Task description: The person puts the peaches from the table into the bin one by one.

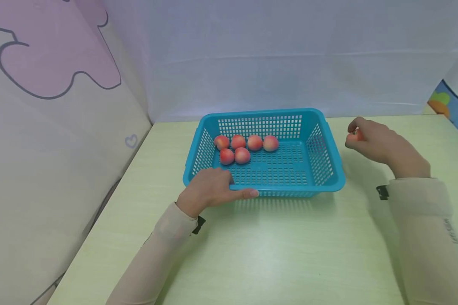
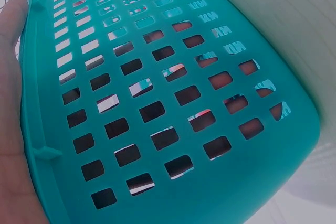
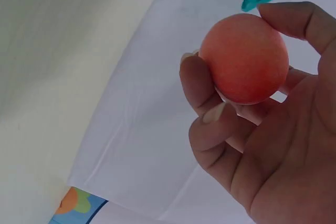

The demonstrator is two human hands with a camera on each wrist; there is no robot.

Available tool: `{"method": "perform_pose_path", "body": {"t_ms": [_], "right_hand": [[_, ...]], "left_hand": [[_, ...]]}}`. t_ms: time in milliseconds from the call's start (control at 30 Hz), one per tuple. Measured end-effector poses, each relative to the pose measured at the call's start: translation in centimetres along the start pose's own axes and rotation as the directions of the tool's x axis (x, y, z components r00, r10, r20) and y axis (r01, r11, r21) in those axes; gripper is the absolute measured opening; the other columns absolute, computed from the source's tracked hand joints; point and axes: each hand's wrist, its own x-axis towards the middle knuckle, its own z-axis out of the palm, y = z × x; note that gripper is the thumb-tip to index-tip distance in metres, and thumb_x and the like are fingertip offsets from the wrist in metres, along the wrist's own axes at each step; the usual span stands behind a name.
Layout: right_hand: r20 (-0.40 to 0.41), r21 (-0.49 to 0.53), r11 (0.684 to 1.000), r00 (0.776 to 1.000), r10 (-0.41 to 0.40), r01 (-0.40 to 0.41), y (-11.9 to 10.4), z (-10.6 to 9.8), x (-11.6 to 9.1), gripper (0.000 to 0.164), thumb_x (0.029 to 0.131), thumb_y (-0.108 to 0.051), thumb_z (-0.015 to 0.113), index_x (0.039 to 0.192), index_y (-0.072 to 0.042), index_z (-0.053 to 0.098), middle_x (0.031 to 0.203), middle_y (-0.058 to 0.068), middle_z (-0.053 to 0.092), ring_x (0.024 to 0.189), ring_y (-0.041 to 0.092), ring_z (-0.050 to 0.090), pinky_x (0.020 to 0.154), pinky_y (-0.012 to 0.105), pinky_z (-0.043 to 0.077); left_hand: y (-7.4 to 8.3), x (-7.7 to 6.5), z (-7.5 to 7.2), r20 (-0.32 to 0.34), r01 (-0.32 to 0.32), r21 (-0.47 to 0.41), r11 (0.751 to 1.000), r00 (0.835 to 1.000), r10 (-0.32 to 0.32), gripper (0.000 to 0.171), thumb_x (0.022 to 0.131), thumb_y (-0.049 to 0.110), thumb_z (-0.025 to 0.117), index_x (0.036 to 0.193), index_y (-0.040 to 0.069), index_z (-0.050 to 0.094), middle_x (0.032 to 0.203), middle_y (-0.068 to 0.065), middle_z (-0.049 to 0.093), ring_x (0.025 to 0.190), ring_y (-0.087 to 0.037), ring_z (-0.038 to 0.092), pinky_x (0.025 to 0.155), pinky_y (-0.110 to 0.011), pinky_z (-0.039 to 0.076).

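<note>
A blue plastic basket (image 1: 290, 187) with pierced walls stands on the table, and several red-yellow peaches (image 1: 255, 142) lie in its left and middle part. My left hand (image 1: 210, 188) grips its front rim near the left corner, fingers over the inside and thumb along the outside. From the left wrist, the pierced wall of the basket (image 2: 283, 161) fills most of the view. To the right of the basket, my right hand (image 1: 381, 144) holds another peach (image 3: 244, 59) between thumb and fingers, above the table.
Through the basket's right wall a pinkish round shape (image 1: 318, 144) shows, apparently outside it. The pale green tabletop (image 1: 259, 254) stretches in front. White cloth (image 1: 290, 76) hangs behind the table, and a printed sheet (image 1: 53, 148) covers the left side.
</note>
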Motion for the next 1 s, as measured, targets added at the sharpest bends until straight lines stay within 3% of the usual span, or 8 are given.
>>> {"method": "perform_pose_path", "body": {"t_ms": [367,600,1000], "right_hand": [[-0.106,-0.031,0.999,0.994,0.007,-0.010,-2.6,-1.5,-1.2,0.047,0.093,-0.034,0.050,0.125,-0.002,0.039,0.095,0.017,0.052,0.080,0.034,0.050,0.056,0.048,0.042],[-0.163,-0.078,0.995,0.984,-0.070,0.058,-4.3,-2.2,-2.2,0.037,0.094,-0.031,0.047,0.121,-0.006,0.043,0.097,0.013,0.051,0.081,0.031,0.050,0.057,0.046,0.042],[-0.194,-0.097,0.987,0.970,-0.147,0.130,-7.4,-3.0,-3.9,0.040,0.096,-0.038,0.050,0.123,-0.008,0.048,0.100,0.011,0.053,0.083,0.031,0.050,0.061,0.045,0.043]], "left_hand": [[0.1,-0.1,0.0,0.005,0.001,-0.002,1.000,1.000,-0.001,0.081,0.062,0.098,0.025,0.059,0.018,0.040,0.050,0.008,0.027,0.042,-0.009,0.029,0.044,-0.030,0.021],[0.1,0.0,0.0,-0.002,0.002,0.002,1.000,1.000,-0.002,0.081,0.063,0.098,0.025,0.058,0.018,0.038,0.049,0.008,0.026,0.042,-0.009,0.028,0.044,-0.030,0.021],[0.1,0.0,0.0,0.000,0.002,-0.001,1.000,1.000,-0.002,0.082,0.062,0.099,0.024,0.058,0.018,0.037,0.049,0.008,0.025,0.042,-0.009,0.027,0.044,-0.030,0.020]]}}
